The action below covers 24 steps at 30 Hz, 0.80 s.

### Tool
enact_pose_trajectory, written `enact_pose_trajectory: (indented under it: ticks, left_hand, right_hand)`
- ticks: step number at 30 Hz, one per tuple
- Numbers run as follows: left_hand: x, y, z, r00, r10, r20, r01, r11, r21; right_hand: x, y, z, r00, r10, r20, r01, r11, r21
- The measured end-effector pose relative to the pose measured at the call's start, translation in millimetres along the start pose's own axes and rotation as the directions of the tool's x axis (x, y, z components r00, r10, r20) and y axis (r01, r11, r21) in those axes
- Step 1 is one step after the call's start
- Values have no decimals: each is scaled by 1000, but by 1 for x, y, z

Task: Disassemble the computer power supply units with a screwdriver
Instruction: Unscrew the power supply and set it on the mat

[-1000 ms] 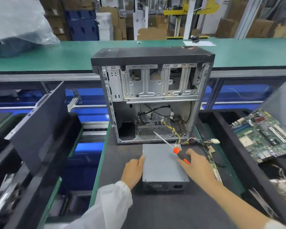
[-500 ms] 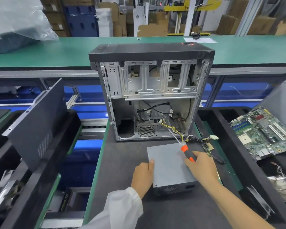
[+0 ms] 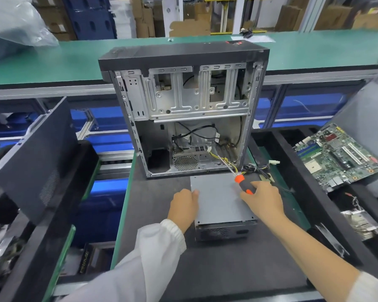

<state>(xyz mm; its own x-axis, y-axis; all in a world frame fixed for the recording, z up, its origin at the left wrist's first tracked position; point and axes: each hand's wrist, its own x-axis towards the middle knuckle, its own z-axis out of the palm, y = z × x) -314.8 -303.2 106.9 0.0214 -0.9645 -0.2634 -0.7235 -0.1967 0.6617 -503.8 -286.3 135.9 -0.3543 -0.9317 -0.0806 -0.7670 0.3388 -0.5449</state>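
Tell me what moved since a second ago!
Not much. The left hand slid a little along the left edge of the grey power supply, nearer its far corner. The right hand kept gripping the orange screwdriver, tip aimed into the open computer case. The power supply stayed flat on the mat.

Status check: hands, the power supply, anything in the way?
Left hand flat against power supply unit left edge. Right hand grips screwdriver, resting on the unit's top. Unit out of case, closed. Cable bundle trails at far right corner.
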Motion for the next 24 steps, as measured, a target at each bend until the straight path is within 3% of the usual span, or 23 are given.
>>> enact_pose_trajectory:
  ticks: [10, 13, 16, 22, 24]
  left_hand:
    - [4, 5, -20, 991, 122, -61, -123, 992, -16]
    - [0, -8, -35, 972, 229, 55, -223, 971, -89]
    - [-12, -20, -53, 923, 299, 243, -223, 929, -294]
    - [-35, -45, -76, 914, 378, 149, -387, 921, 42]
    - [-41, -55, -76, 907, 421, 19, -422, 903, 82]
  right_hand:
    - [9, -15, -26, 995, -104, 4, 104, 994, -23]
    - [9, -27, -42, 983, -185, 2, 185, 983, -14]
    - [7, -45, -56, 965, -261, 5, 261, 965, 37]
    - [-1, -85, -66, 934, -347, 81, 348, 938, 7]
    - [-5, -95, -63, 930, -352, 102, 353, 935, 9]
